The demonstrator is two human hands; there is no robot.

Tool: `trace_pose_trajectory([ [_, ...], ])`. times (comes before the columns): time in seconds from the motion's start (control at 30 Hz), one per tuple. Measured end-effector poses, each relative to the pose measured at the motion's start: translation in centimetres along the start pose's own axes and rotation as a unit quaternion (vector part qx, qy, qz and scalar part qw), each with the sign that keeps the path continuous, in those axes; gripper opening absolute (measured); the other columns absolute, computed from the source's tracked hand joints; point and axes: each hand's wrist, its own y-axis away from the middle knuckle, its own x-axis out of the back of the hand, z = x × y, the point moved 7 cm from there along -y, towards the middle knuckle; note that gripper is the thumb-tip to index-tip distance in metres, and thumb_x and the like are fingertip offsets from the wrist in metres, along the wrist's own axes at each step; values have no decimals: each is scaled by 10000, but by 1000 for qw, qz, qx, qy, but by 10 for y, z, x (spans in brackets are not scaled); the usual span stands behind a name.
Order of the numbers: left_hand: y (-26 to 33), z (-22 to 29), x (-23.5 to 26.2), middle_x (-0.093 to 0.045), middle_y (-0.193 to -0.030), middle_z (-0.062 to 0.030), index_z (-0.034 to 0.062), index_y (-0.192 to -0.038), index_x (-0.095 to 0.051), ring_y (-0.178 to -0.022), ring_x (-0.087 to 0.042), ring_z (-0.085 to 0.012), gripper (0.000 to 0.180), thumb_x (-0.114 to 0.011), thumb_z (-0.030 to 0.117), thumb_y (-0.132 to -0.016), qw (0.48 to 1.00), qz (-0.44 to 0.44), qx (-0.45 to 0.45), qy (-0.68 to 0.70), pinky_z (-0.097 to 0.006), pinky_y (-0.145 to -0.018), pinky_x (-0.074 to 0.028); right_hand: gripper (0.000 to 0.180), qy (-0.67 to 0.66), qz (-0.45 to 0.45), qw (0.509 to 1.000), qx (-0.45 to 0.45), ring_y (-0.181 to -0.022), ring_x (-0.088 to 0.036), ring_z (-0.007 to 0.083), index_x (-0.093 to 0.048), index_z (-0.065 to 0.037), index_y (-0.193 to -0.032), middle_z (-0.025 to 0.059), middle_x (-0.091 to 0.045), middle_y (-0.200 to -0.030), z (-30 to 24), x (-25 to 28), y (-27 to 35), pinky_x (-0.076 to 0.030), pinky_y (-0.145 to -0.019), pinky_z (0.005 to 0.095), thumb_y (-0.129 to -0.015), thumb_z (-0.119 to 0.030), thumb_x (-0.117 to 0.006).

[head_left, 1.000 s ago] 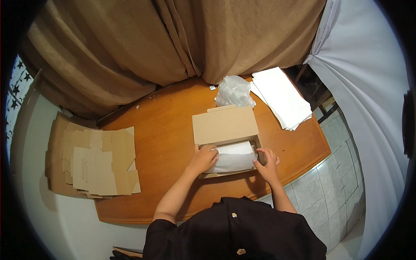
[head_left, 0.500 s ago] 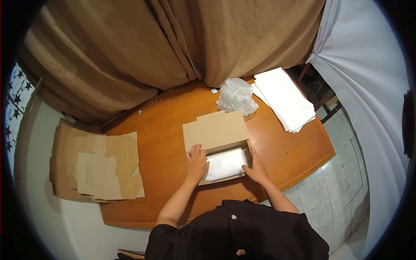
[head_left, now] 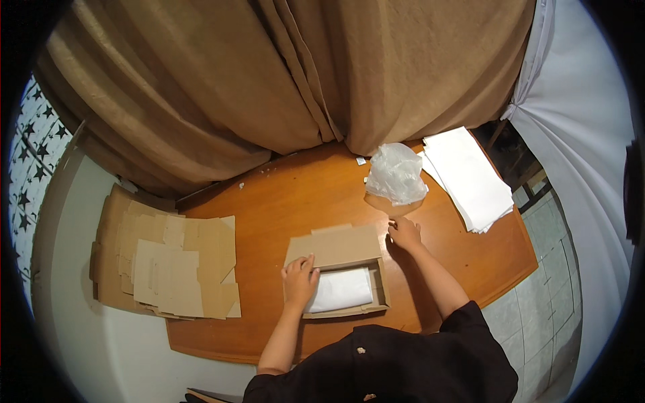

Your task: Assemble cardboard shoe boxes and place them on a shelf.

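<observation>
An open cardboard box lies on the wooden table, with a white folded item inside it. Its lid is folded back flat away from me. My left hand rests on the box's left wall, fingers curled over the edge where the lid meets it. My right hand is at the lid's far right corner, its fingertips pinching that corner.
A crumpled clear plastic bag sits just beyond my right hand. A stack of white sheets lies at the table's right end. Flattened cardboard blanks are piled at the left end. Brown curtains hang behind.
My right hand left the box's right side and moved up to the lid's far right corner. My left hand shifted slightly along the box's left edge. The view moved.
</observation>
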Motion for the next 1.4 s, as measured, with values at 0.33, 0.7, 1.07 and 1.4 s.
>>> trace_pose_trajectory([
  [0.33,-10,18,-13,-570,-1041,-70,158,-1073,-652,-1019,-485,-238,286,-624,230,-798,1000,24,7,-2,-395,-890,-299,650,-447,6,894,-36,-971,-556,199,-352,-32,-1339,117,-569,-1128,-4,17,-95,-464,-775,325,-805,-307,-601],
  [0.7,-11,15,-21,-550,-1058,-75,174,-1059,-655,-1040,-457,-244,268,-627,220,-797,999,27,7,23,-409,-893,-284,337,-366,306,851,-219,-936,-531,203,-582,13,-1084,101,-578,-1002,163,136,-114,-434,-807,386,-844,-224,-575],
  [1.07,-10,8,-22,-546,-1053,-70,184,-1056,-658,-1038,-452,-245,275,-630,214,-785,999,34,15,32,-418,-898,-273,160,75,165,914,364,-993,-553,250,-584,-106,-910,66,-593,-997,-60,34,-22,-330,-911,499,-758,-153,-606],
  [1.4,-7,10,-23,-554,-1040,-64,201,-1057,-654,-1030,-463,-239,274,-629,233,-786,998,55,9,35,-412,-889,-286,389,280,67,957,41,-1309,-281,272,-537,-213,-1192,79,-408,-1356,20,22,-89,-19,-1035,640,-841,-380,-528],
])
